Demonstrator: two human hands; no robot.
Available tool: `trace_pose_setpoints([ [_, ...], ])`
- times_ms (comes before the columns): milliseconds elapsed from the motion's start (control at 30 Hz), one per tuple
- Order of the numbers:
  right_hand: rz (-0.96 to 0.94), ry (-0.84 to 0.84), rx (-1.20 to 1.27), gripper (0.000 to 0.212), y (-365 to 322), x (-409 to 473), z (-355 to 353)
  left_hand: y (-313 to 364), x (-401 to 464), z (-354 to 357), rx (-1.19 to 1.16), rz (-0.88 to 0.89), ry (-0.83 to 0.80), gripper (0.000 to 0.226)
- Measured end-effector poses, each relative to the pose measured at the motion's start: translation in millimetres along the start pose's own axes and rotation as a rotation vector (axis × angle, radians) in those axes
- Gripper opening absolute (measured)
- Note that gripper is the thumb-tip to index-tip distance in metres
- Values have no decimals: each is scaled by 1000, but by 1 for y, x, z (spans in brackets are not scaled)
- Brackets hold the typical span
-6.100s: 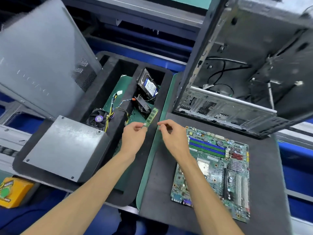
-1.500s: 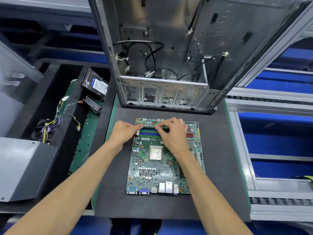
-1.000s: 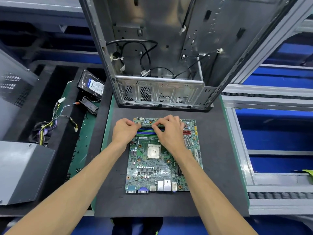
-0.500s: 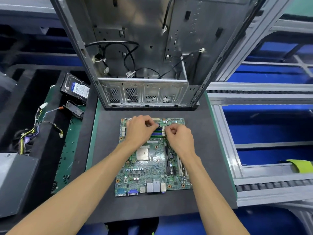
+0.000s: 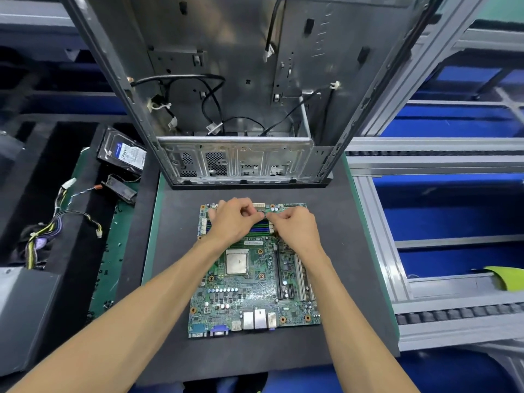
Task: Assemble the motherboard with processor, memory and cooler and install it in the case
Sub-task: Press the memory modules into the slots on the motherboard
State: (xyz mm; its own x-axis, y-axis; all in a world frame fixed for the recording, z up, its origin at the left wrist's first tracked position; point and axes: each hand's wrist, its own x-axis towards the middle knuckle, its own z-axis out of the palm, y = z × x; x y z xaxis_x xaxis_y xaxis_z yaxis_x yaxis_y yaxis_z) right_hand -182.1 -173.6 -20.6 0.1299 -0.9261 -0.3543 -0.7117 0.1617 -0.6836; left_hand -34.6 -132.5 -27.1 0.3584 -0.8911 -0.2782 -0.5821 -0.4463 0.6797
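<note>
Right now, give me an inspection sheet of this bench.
Surface: dark mat under the motherboard.
Job's things: processor in its socket; memory slots by the hands; case upright behind; no cooler fitted.
Clutter: hard drive and grey box, left.
Grippers: left hand and right hand, fingers curled at the slots; what they hold is hidden.
Cables: black leads in the case; loose bundle, left.
Surroundings: conveyor rails, right.

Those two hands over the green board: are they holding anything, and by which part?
Both the left hand and right hand pinch a memory stick by its top edge, over the motherboard's blue slots.
</note>
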Motion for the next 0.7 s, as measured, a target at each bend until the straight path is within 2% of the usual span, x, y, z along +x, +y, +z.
trace_pose_setpoints([
  [233, 32, 18, 107, 34, 3, 4, 9, -1, -1, 1, -23, 46, 8, 30],
  [433, 1, 69, 200, 31, 8, -1, 14, -3, -2, 3, -53, 71, 19, 27],
  [700, 15, -28, 184, 29, 12, 9, 7, -1, -2, 0, -100, 8, -14, 29],
])
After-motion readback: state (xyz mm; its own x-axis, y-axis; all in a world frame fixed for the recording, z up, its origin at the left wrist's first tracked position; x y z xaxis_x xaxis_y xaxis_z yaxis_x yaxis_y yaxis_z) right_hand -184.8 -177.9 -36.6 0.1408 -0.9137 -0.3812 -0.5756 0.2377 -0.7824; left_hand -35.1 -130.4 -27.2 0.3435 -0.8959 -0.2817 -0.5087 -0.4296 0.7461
